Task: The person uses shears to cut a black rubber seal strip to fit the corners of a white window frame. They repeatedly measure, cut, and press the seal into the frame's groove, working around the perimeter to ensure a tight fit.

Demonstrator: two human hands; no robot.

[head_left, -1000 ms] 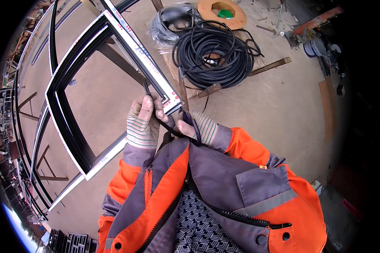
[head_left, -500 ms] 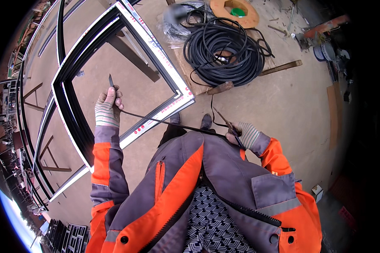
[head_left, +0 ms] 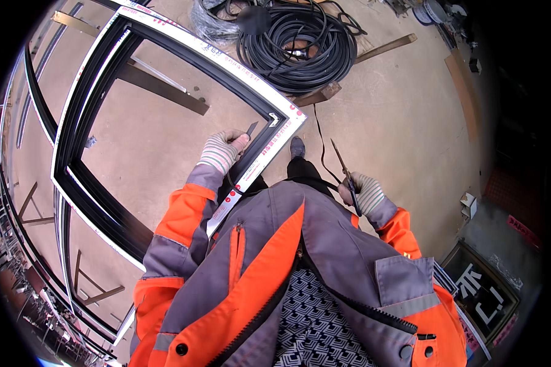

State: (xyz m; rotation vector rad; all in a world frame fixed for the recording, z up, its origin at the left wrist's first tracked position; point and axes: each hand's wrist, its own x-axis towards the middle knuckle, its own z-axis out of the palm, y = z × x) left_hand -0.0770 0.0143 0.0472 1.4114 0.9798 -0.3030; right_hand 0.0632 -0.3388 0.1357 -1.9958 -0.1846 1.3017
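Observation:
My left hand, in a striped work glove, pinches the end of a black rubber sealing strip between thumb and fingers. It is over the near side of a window frame with white, red-printed film and black inner grooves, close to the corner. At my right side, my gloved right hand is closed round a pair of scissors, blades pointing away from me. A thin length of the strip runs from the coil down to this hand; whether the fingers grip it too, I cannot tell.
The black coil lies beyond the frame, beside clear plastic wrap and a wooden bar. More frames stand at the left on trestle-like supports. My shoe is by the frame's corner. A dark sign panel rests at the lower right.
My left hand has moved right and nearer to me, bringing the strip's end to the frame's near corner. The view has shifted; my right hand still holds the scissors.

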